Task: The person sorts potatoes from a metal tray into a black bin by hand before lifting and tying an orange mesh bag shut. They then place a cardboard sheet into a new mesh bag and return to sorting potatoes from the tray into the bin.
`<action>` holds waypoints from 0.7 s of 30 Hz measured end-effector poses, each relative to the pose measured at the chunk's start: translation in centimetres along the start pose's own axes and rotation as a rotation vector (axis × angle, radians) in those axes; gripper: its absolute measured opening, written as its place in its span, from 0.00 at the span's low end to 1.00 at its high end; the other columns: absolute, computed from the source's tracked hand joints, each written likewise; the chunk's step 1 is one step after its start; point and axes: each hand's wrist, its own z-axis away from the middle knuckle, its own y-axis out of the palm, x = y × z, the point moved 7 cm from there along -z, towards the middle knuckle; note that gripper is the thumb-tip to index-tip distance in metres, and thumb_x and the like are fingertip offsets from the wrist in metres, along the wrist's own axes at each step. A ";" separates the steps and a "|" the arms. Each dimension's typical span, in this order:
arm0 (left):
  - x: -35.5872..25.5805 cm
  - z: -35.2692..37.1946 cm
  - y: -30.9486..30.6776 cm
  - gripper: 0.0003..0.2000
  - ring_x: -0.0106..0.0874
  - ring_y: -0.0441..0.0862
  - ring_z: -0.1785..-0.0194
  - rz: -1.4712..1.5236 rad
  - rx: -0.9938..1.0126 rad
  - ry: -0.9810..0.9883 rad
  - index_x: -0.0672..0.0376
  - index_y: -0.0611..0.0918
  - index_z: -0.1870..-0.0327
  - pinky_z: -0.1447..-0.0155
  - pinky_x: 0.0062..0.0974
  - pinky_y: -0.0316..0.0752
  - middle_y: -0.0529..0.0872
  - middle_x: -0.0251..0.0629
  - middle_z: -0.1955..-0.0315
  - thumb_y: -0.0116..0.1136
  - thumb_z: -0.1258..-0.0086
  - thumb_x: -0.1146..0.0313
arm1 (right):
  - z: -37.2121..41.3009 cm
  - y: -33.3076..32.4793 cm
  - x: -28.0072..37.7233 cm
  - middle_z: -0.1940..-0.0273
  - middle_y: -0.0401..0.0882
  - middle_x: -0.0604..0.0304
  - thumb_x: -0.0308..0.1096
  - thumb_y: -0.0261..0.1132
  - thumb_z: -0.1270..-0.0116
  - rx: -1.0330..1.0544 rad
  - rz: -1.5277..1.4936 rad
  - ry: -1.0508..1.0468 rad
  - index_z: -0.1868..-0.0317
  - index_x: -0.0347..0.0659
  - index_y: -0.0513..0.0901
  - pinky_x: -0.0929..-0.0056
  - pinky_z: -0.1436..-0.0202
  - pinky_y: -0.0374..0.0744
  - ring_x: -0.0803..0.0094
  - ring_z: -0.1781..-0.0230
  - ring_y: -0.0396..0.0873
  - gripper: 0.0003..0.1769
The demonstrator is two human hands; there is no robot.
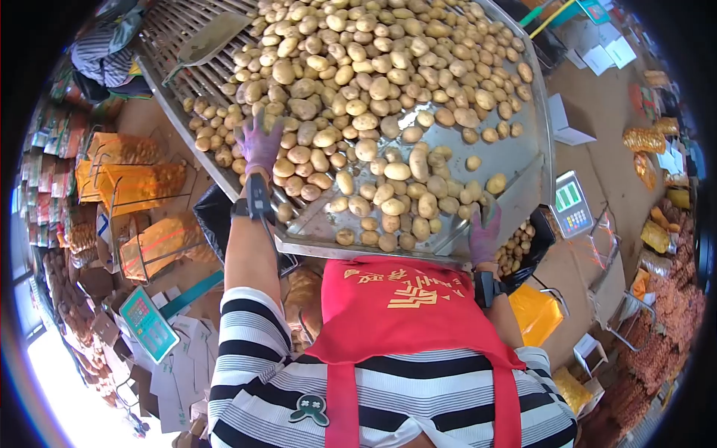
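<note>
While we stretch our purple-gloved left hand, splayed and empty, over rounded tan potatoes at upper centre, our purple-gloved right hand, fingers parted, empty, sits by the grey metal tray, right of centre.

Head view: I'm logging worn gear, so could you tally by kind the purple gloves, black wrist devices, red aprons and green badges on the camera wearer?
Purple gloves: 2
Black wrist devices: 2
Red apron: 1
Green badge: 1
Total: 6
</note>
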 end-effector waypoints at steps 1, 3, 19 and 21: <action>-1.1 0.7 -0.1 0.33 0.54 0.59 0.30 0.028 -0.001 -0.011 0.49 0.73 0.36 0.28 0.50 0.56 0.73 0.54 0.40 0.62 0.41 0.44 | 0.4 -0.1 -2.5 0.39 0.69 0.44 0.37 0.65 0.35 -0.069 -0.003 0.043 0.34 0.36 0.67 0.59 0.31 0.64 0.50 0.36 0.67 0.31; -3.8 3.3 -0.2 0.32 0.51 0.61 0.31 0.079 0.034 0.000 0.50 0.73 0.37 0.29 0.48 0.58 0.76 0.52 0.45 0.63 0.41 0.44 | 1.2 -0.4 -5.3 0.38 0.69 0.47 0.38 0.64 0.33 -0.120 -0.020 0.122 0.34 0.35 0.66 0.61 0.32 0.65 0.56 0.36 0.67 0.31; -11.1 19.6 2.0 0.27 0.43 0.76 0.41 1.121 0.590 -0.059 0.56 0.69 0.36 0.38 0.42 0.74 0.76 0.45 0.45 0.57 0.38 0.65 | -3.4 13.9 14.1 0.39 0.73 0.50 0.34 0.64 0.39 0.567 0.512 -0.600 0.37 0.44 0.73 0.63 0.37 0.73 0.55 0.38 0.71 0.28; -11.9 20.7 1.1 0.25 0.43 0.76 0.41 2.014 0.710 -0.724 0.64 0.69 0.37 0.38 0.38 0.76 0.75 0.48 0.44 0.53 0.33 0.62 | -2.8 12.7 15.0 0.38 0.73 0.51 0.35 0.63 0.38 0.693 0.076 -0.384 0.36 0.43 0.72 0.65 0.37 0.73 0.57 0.38 0.72 0.28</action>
